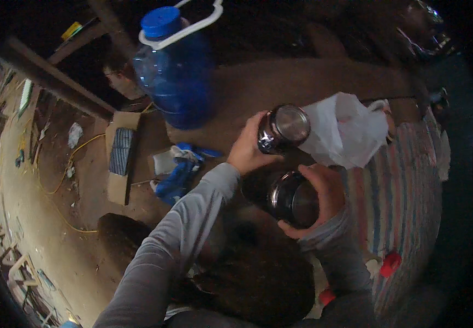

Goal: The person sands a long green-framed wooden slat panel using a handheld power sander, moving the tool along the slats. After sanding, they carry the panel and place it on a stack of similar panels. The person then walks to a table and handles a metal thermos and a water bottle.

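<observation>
My left hand (249, 145) is wrapped round the side of a dark cylindrical container with a silvery round end (292, 123), tilted so that this end faces up. Close below it and to the right, my right hand (330, 194) curls around a dark round container with a shiny metal rim (296, 201). The two containers are apart. What lies inside the right one is too dark to make out. A white plastic bag (348, 131) lies just right of the left-hand container.
A big blue water jug (179, 82) with a white handle stands at the far left of my hands. Blue-and-white cloth (179, 172) and cardboard (118, 188) bearing a dark ridged piece (120, 151) lie left. A striped mat (392, 202) spreads right. A yellow cord (72, 158) crosses the floor.
</observation>
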`<state>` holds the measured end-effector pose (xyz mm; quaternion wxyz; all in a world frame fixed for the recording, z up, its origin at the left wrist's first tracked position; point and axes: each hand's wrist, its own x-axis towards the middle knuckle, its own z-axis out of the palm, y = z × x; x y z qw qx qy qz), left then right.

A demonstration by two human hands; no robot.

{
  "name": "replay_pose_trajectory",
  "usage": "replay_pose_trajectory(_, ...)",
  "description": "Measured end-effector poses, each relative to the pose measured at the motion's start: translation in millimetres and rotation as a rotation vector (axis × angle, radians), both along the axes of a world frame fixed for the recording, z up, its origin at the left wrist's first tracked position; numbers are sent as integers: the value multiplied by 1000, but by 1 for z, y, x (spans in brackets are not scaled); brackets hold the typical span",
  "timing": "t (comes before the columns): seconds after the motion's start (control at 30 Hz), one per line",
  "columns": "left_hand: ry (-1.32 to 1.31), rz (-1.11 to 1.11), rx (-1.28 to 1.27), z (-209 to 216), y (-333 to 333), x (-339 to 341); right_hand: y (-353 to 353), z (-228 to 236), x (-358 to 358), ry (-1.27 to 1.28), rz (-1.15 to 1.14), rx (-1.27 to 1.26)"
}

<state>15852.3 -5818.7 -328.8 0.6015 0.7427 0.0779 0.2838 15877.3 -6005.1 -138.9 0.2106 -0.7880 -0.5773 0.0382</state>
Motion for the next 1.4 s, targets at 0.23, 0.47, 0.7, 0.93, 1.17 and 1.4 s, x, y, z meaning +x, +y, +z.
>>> replay_pose_trajectory(0.23,12,-67,-56,8,49,-87,54,-10,-32,4,66,39)
replay_pose_trajectory(0.47,92,-68,-39,56,12,-182,110,14,-73,31,22,-7)
replay_pose_trajectory(0.7,106,-132,-111,81,57,-180,130,33,-68,-118,256,-166)
replay_pose_trajectory(0.93,84,-326,43,82,74,-164,145,26,-24,-381,1114,-70)
replay_pose_trajectory(1.17,89,-220,-16,97,87,-189,177,86,-80,-117,313,-824)
replay_pose_trajectory(1.4,1,-266,85,109,94,-197,186,90,-86,-371,727,-298)
